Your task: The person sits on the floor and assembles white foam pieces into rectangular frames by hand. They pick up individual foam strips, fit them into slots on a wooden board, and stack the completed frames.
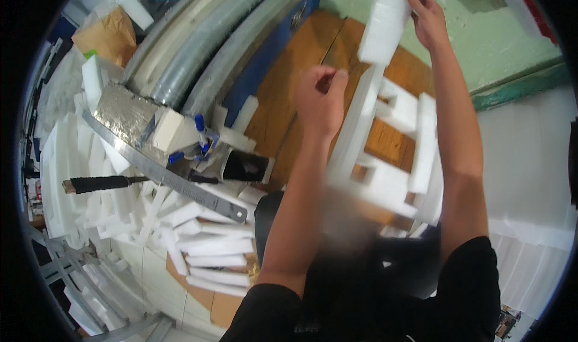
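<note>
In my right hand is the edge of a long white foam block, held up over the far part of the wooden tabletop. My left hand is curled closed in the air just left of a white foam frame, with nothing visible in its fingers. The frame, built of long side strips and cross pieces with openings, stands in front of me between my forearms. The lower end of the held block overlaps the frame's far end in view; whether they touch, I cannot tell.
On my left are a metal ruler, a black-wrapped handle, blue markers and a rectangular metal tube end. Large wrapped rolls lie beyond. Foam strips are piled below. A green wall rises at the right.
</note>
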Tool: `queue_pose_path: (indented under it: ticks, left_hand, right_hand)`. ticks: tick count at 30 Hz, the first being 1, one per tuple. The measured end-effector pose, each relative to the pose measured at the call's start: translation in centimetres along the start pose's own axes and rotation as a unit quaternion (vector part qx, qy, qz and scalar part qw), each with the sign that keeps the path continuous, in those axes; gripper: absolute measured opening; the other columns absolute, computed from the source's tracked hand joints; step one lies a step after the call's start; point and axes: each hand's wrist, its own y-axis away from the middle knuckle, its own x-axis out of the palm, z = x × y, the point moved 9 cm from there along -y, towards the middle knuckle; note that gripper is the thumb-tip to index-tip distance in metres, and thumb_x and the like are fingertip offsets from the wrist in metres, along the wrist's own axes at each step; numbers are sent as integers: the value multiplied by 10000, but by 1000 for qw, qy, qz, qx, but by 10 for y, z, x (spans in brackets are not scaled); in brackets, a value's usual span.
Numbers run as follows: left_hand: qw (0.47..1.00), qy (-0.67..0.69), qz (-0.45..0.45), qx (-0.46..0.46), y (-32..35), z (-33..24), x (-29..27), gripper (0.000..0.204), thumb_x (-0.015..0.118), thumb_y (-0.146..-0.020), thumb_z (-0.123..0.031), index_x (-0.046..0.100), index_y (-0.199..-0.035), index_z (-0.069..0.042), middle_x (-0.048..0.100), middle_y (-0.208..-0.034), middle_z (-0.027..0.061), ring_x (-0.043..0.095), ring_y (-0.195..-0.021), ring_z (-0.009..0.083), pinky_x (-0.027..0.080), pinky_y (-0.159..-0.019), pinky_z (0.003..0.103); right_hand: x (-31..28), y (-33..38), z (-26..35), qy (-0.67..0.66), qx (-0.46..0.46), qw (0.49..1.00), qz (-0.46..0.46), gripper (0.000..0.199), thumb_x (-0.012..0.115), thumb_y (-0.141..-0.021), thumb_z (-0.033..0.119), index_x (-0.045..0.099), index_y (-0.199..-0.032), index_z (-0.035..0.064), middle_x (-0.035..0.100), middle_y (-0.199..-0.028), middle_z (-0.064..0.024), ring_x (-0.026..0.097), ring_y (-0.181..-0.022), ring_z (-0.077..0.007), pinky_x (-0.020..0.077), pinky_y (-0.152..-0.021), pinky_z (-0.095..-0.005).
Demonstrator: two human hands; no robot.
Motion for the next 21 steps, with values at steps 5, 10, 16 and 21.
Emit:
queue_pose_path:
  ticks: [5, 10, 16, 21]
  left_hand:
    - [989, 105, -82, -64, -7, 26, -20, 167, 698, -967, -174, 671, -957, -9, 630, -849, -7, 547, -786, 73, 445, -710, 250]
    - [988, 111, -69, -83, -13, 25, -19, 115, 675, -988, -157, 633, -939, -62, 508, -700, -45, 424, -573, 46, 322, -515, 230]
    - [995, 78, -56, -40, -16, 30, -23, 98, 677, -990, -139, 636, -945, -62, 519, -720, -45, 437, -596, 43, 323, -520, 227]
    - [992, 107, -55, -32, -20, 27, -30, 54, 667, -994, -122, 656, -975, -73, 546, -757, -45, 447, -611, 45, 335, -529, 230]
  right_hand:
    - [-7, 31, -7, -290, 108, 950, 41, 404, 612, -1038, 361, 619, -1291, 46, 716, -1129, -105, 686, -1036, -262, 574, -930, -442]
    - [6, 56, -10, -312, 102, 940, 98, 470, 628, -1024, 415, 606, -1289, 27, 721, -1038, -105, 705, -944, -243, 603, -826, -403]
    - [24, 84, 18, -253, 75, 952, 153, 543, 637, -1030, 355, 525, -1424, -3, 711, -1179, -110, 704, -1030, -228, 590, -894, -393]
    - [17, 99, 32, -198, 56, 963, 173, 593, 671, -1017, 334, 516, -1466, -20, 694, -1286, -102, 682, -1118, -211, 546, -989, -380]
